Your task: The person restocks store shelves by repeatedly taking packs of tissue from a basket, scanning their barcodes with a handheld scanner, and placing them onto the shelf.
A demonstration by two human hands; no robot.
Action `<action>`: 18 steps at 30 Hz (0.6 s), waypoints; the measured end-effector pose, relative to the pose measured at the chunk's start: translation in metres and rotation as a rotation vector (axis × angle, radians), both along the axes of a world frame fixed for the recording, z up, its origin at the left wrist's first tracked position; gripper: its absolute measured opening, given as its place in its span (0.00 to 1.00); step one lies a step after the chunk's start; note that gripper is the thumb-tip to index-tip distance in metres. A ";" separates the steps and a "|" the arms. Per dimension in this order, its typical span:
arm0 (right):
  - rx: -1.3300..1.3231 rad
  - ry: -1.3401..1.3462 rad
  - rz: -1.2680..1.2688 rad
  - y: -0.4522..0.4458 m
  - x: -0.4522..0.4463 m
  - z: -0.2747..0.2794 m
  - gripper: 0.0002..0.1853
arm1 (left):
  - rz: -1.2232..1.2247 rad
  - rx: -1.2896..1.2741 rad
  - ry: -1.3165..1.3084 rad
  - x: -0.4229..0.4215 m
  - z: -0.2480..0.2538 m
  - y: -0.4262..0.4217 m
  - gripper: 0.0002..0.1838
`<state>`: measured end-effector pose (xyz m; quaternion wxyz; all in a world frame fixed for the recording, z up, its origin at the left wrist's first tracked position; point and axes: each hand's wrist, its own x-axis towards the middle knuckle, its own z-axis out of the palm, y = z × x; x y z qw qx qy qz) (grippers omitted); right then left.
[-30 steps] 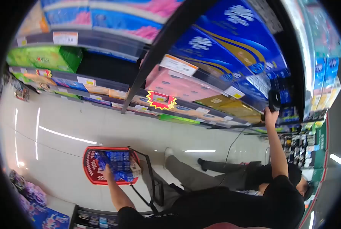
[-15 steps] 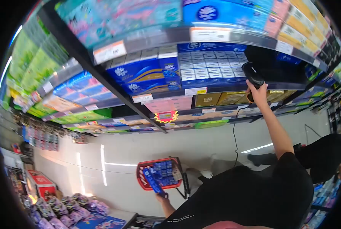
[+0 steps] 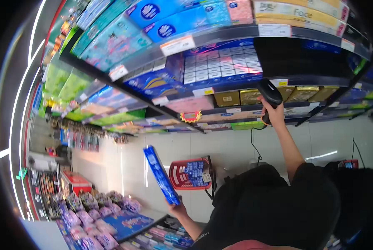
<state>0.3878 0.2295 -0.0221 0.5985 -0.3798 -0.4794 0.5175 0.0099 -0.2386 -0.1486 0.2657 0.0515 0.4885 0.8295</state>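
Note:
My left hand [image 3: 177, 208] grips the lower end of a long blue packet [image 3: 161, 176], which is raised at a slant above the floor. Beside it stands a red basket [image 3: 175, 175] holding several small blue packs [image 3: 195, 171]. My right hand [image 3: 275, 114] is wrapped round a black handheld scanner [image 3: 270, 94], whose cord hangs down. The scanner's head is close to the shelf edge, below and right of a block of small blue-and-white packs [image 3: 222, 64].
Shelves of tissue packs run across the top, with a shelf edge [image 3: 236, 85] in front of me. Purple packages [image 3: 86, 218] stand on a display at the lower left. A person in dark clothes [image 3: 359, 200] is at the right.
The blue packet has been lifted from over the basket, up and to the left. The scanner has moved away from the shelf packs and slightly lower. The view has turned.

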 end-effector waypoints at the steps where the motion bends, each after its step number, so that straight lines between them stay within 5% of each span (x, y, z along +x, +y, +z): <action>1: -0.009 -0.006 0.051 -0.004 0.005 -0.006 0.11 | 0.003 0.132 0.016 0.003 0.024 0.010 0.43; 4: -0.038 -0.102 0.069 -0.007 0.016 -0.018 0.12 | -0.263 0.329 -0.119 0.021 0.108 0.044 0.47; 5: -0.029 -0.129 0.067 -0.011 0.019 -0.015 0.11 | -0.303 0.295 -0.139 -0.009 0.065 0.016 0.46; 6: -0.050 -0.078 0.092 -0.016 0.017 -0.014 0.11 | -0.528 0.306 0.002 0.002 0.092 0.037 0.47; 7: -0.073 -0.030 0.102 -0.019 0.018 -0.012 0.11 | 0.030 -0.092 -0.345 0.018 0.111 0.062 0.49; 9: -0.105 -0.044 0.141 -0.031 0.018 -0.002 0.10 | -0.576 0.158 -0.139 0.039 0.141 0.114 0.48; 18: -0.069 -0.161 0.209 -0.066 0.048 -0.012 0.07 | -0.867 0.250 -0.297 0.128 0.087 0.221 0.49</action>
